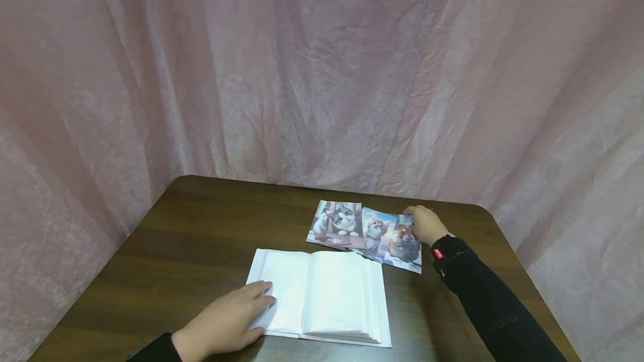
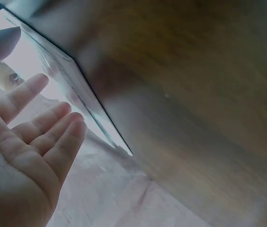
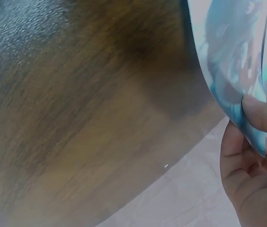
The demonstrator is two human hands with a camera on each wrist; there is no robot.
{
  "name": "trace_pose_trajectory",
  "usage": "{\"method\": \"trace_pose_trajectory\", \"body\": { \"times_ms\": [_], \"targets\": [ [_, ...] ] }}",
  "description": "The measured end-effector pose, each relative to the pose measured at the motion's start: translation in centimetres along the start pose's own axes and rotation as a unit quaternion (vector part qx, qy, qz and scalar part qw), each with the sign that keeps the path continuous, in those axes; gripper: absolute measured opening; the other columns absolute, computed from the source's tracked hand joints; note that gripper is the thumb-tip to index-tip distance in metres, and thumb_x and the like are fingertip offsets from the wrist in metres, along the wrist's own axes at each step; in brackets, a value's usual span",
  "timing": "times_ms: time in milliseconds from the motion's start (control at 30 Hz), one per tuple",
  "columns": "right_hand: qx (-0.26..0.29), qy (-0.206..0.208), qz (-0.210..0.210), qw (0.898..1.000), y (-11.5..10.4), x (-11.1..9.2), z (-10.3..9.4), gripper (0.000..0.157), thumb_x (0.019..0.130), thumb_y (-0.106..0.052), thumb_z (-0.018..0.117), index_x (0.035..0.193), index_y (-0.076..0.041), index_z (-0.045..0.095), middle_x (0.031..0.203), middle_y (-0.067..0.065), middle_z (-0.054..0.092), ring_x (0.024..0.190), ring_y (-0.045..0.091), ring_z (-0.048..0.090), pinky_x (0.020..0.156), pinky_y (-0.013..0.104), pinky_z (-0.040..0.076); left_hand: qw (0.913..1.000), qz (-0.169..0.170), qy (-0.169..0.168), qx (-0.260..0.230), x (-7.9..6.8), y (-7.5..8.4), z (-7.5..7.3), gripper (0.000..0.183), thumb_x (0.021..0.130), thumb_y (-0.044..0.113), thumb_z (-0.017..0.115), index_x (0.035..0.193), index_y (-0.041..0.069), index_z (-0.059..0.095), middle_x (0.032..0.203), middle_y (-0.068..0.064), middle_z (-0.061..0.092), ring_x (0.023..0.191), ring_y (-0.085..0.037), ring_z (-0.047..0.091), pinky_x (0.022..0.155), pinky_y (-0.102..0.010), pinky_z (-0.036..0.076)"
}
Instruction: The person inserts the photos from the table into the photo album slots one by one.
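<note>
An open photo album [image 1: 342,295] with blank white pages lies near the front of the table. My left hand [image 1: 228,317] rests at its left edge, fingers extended over the left page; in the left wrist view the fingers [image 2: 60,142] look straight and loosely spread. At the right end of a row of pictures, my right hand [image 1: 427,225] pinches the top corner of a photo card [image 1: 402,247] showing a brown furry animal. The right wrist view shows that card [image 3: 233,56] bending between thumb and fingers. Beside it lies a kitten card [image 1: 374,230], partly overlapped.
Further left are cards with grey-and-white cats [image 1: 337,222], just behind the album. Everything lies on a dark brown wooden table [image 1: 201,233] with rounded far corners. A pink curtain [image 1: 322,82] hangs behind and around it.
</note>
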State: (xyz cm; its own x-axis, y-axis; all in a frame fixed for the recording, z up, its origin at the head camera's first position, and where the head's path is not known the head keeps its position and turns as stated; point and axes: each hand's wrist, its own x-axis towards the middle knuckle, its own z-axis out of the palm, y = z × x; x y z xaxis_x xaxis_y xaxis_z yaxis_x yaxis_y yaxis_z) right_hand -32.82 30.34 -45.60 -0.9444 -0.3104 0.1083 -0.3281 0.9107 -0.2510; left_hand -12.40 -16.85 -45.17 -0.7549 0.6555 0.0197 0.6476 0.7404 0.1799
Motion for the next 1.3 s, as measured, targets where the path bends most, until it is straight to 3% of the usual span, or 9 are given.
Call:
{"method": "trace_pose_trajectory", "body": {
  "times_ms": [200, 533, 600, 800, 1033, 1300],
  "targets": [
    [0.028, -0.001, 0.034, 0.999, 0.3, 0.1, -0.9, 0.043, 0.075, 0.016, 0.053, 0.115, 0.006, 0.067, 0.112, 0.025, 0.068, 0.1, 0.039, 0.064, 0.084, 0.051, 0.051, 0.9999, 0.015, 0.006, 0.003, 0.3, 0.0, 0.3, 0.051, 0.087, 0.032, 0.077, 0.13, 0.009, 0.065, 0.14, -0.017, 0.056, 0.127, -0.03, 0.056, 0.099, -0.047, 0.051],
    [0.038, 0.003, 0.065, 0.997, 0.7, -0.7, -2.9, 0.042, 0.078, 0.014, 0.05, 0.116, 0.006, 0.067, 0.115, 0.025, 0.067, 0.104, 0.039, 0.063, 0.087, 0.052, 0.05, 0.9997, 0.014, -0.02, -0.008, 0.5, 0.1, 0.4, 0.054, 0.088, 0.034, 0.076, 0.135, 0.009, 0.062, 0.143, -0.018, 0.054, 0.13, -0.033, 0.054, 0.101, -0.047, 0.049],
    [0.04, -0.001, 0.069, 0.997, 0.6, -0.9, -3.5, 0.042, 0.08, 0.014, 0.048, 0.117, 0.007, 0.066, 0.116, 0.026, 0.067, 0.097, 0.037, 0.062, 0.082, 0.05, 0.05, 0.9997, 0.014, -0.021, -0.005, 0.5, 0.1, 0.4, 0.054, 0.089, 0.034, 0.076, 0.134, 0.009, 0.062, 0.143, -0.019, 0.054, 0.13, -0.033, 0.054, 0.101, -0.048, 0.048],
    [0.044, 0.009, 0.075, 0.996, 0.5, -1.1, -5.4, 0.041, 0.082, 0.012, 0.047, 0.118, 0.007, 0.066, 0.111, 0.026, 0.067, 0.077, 0.03, 0.056, 0.069, 0.044, 0.047, 0.9993, 0.007, -0.037, -0.008, 0.6, 0.1, 0.3, 0.054, 0.089, 0.035, 0.075, 0.134, 0.009, 0.062, 0.143, -0.018, 0.054, 0.131, -0.033, 0.053, 0.102, -0.048, 0.048],
    [0.044, 0.019, 0.069, 0.996, 0.5, -1.1, -6.8, 0.039, 0.083, 0.01, 0.049, 0.119, 0.007, 0.066, 0.113, 0.028, 0.067, 0.089, 0.035, 0.059, 0.08, 0.051, 0.048, 0.9983, -0.007, -0.056, -0.018, 0.9, 0.1, 0.3, 0.053, 0.09, 0.036, 0.074, 0.135, 0.011, 0.063, 0.143, -0.016, 0.055, 0.131, -0.032, 0.053, 0.103, -0.048, 0.047],
    [0.056, -0.001, 0.074, 0.996, -0.4, -1.2, -7.9, 0.033, 0.093, 0.005, 0.051, 0.124, 0.008, 0.062, 0.12, 0.029, 0.064, 0.08, 0.03, 0.061, 0.072, 0.044, 0.049, 0.9989, 0.001, -0.046, -0.01, 1.0, 0.1, 0.6, 0.054, 0.089, 0.035, 0.076, 0.134, 0.009, 0.063, 0.141, -0.018, 0.056, 0.13, -0.033, 0.054, 0.102, -0.048, 0.048]
  ]
}}
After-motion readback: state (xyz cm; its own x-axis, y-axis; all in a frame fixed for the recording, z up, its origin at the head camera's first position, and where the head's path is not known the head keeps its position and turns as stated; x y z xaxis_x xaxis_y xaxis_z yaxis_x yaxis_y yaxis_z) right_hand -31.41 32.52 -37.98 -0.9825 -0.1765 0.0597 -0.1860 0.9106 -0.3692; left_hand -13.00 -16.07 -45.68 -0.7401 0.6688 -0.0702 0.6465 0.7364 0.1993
